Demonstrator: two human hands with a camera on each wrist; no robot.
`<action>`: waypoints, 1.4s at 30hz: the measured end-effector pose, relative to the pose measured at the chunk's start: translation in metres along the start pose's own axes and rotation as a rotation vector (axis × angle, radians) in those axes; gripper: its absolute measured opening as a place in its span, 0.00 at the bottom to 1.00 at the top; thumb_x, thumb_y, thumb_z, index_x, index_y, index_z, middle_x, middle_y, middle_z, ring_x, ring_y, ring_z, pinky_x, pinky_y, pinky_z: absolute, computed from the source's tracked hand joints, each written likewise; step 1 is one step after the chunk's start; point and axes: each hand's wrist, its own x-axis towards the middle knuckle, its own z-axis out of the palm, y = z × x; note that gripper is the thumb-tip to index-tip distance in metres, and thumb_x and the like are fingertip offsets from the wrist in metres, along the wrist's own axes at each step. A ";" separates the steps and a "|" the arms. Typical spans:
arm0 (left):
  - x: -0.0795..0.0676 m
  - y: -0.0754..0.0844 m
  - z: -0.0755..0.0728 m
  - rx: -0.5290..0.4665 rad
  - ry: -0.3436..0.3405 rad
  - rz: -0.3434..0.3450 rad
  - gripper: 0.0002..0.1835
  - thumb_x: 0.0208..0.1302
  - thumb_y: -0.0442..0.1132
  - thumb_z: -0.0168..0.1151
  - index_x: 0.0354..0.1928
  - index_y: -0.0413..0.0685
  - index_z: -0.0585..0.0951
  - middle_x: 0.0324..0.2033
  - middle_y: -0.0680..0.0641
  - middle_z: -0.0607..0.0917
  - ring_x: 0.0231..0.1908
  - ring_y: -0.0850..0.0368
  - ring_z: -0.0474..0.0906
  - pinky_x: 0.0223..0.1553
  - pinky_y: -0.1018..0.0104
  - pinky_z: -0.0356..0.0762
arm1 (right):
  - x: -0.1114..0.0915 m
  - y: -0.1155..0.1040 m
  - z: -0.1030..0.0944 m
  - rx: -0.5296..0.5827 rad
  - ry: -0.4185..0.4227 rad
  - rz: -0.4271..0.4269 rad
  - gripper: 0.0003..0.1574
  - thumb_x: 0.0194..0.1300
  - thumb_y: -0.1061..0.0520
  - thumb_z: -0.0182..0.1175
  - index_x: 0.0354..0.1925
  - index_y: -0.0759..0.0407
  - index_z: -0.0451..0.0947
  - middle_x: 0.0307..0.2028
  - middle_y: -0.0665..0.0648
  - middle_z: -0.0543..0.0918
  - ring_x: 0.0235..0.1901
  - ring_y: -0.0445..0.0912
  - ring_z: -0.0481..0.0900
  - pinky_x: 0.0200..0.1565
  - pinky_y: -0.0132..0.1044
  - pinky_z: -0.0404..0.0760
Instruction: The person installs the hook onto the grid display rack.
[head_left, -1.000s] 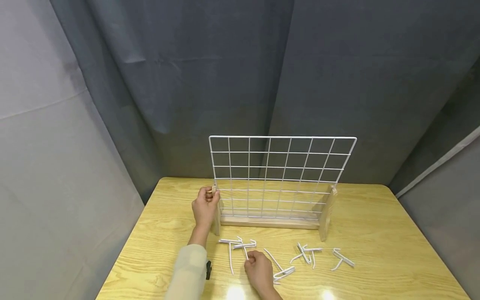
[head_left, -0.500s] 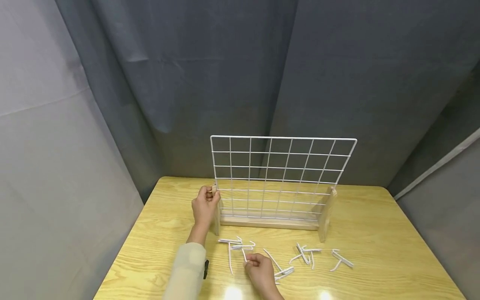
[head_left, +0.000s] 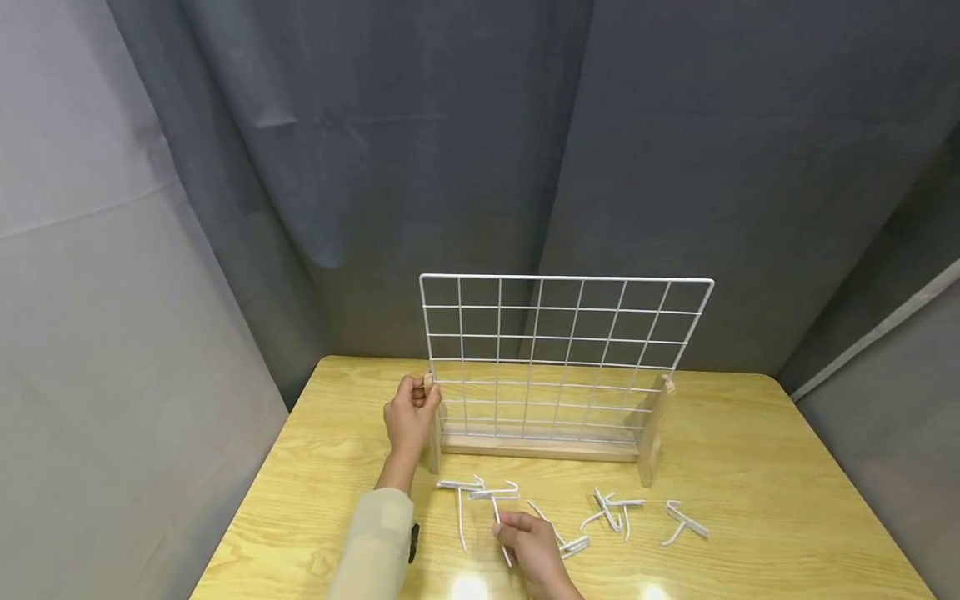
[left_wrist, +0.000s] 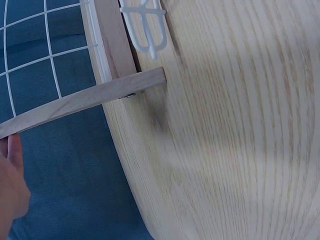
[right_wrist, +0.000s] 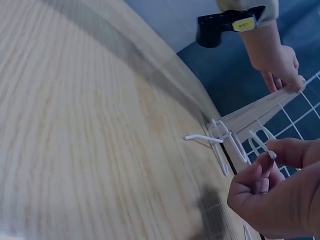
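My left hand (head_left: pixel 408 421) grips the upper end of the left wooden upright (head_left: pixel 433 446) of a stand that holds a white wire grid panel (head_left: pixel 533 336). The left wrist view shows the fingers (left_wrist: pixel 15 150) at that upright's upper end. With thumb and fingers, my right hand (head_left: pixel 534 550) pinches the long prong of a white wire display hook (head_left: pixel 493 495). Close by its left side lies another wire hook (head_left: pixel 460 510). Seen from the right wrist, the held hook (right_wrist: pixel 260 142) points toward the grid, and the neighbouring hook (right_wrist: pixel 220 141) rests on the tabletop.
More white hooks lie to the right: one partly behind the right hand (head_left: pixel 576 547), a tangled pair (head_left: pixel 613 507) and a single hook (head_left: pixel 685 521). The stand's wooden base (head_left: pixel 540 447) spans behind them on the wooden table (head_left: pixel 322 467). Dark curtains (head_left: pixel 450 167) hang behind.
My right hand has shifted slightly right and toward me with the hook; more of the prong now shows below the fingers. The left hand keeps its hold on the upright.
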 end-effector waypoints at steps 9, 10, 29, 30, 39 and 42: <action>-0.005 -0.003 0.000 0.002 0.028 -0.016 0.09 0.49 0.33 0.69 0.28 0.41 0.77 0.22 0.47 0.84 0.22 0.55 0.81 0.22 0.67 0.80 | 0.005 -0.009 -0.015 0.154 -0.040 0.044 0.12 0.58 0.65 0.58 0.42 0.70 0.72 0.24 0.50 0.72 0.20 0.36 0.65 0.21 0.23 0.68; -0.006 -0.003 0.000 0.002 0.028 -0.019 0.09 0.49 0.33 0.69 0.28 0.41 0.77 0.22 0.47 0.84 0.22 0.55 0.81 0.22 0.67 0.80 | 0.006 -0.012 -0.017 0.160 -0.037 0.049 0.11 0.59 0.65 0.58 0.41 0.69 0.72 0.24 0.50 0.72 0.20 0.36 0.65 0.21 0.22 0.68; -0.009 -0.002 0.000 -0.015 0.001 -0.014 0.08 0.50 0.33 0.68 0.28 0.41 0.76 0.23 0.47 0.84 0.22 0.55 0.81 0.23 0.68 0.80 | 0.007 -0.038 -0.060 0.324 0.107 0.032 0.15 0.59 0.69 0.56 0.45 0.69 0.68 0.30 0.53 0.71 0.23 0.37 0.66 0.23 0.22 0.68; -0.008 -0.003 0.000 -0.013 0.004 -0.012 0.08 0.49 0.33 0.68 0.28 0.41 0.76 0.23 0.47 0.84 0.22 0.55 0.81 0.23 0.68 0.80 | 0.007 -0.041 -0.061 0.343 0.113 0.029 0.13 0.59 0.69 0.56 0.44 0.67 0.69 0.30 0.53 0.71 0.23 0.37 0.67 0.23 0.23 0.68; -0.003 -0.001 0.001 -0.016 0.011 -0.010 0.08 0.50 0.33 0.68 0.28 0.41 0.76 0.23 0.47 0.84 0.22 0.55 0.81 0.23 0.68 0.80 | 0.003 -0.065 -0.074 0.413 0.145 -0.015 0.09 0.60 0.67 0.56 0.41 0.63 0.70 0.28 0.51 0.72 0.22 0.37 0.66 0.24 0.24 0.65; -0.001 -0.001 0.000 -0.019 0.012 -0.019 0.08 0.49 0.33 0.68 0.27 0.41 0.76 0.24 0.47 0.84 0.23 0.55 0.81 0.24 0.69 0.80 | 0.001 -0.071 -0.075 0.436 0.136 -0.022 0.10 0.62 0.66 0.56 0.42 0.62 0.68 0.29 0.51 0.73 0.23 0.37 0.68 0.24 0.24 0.66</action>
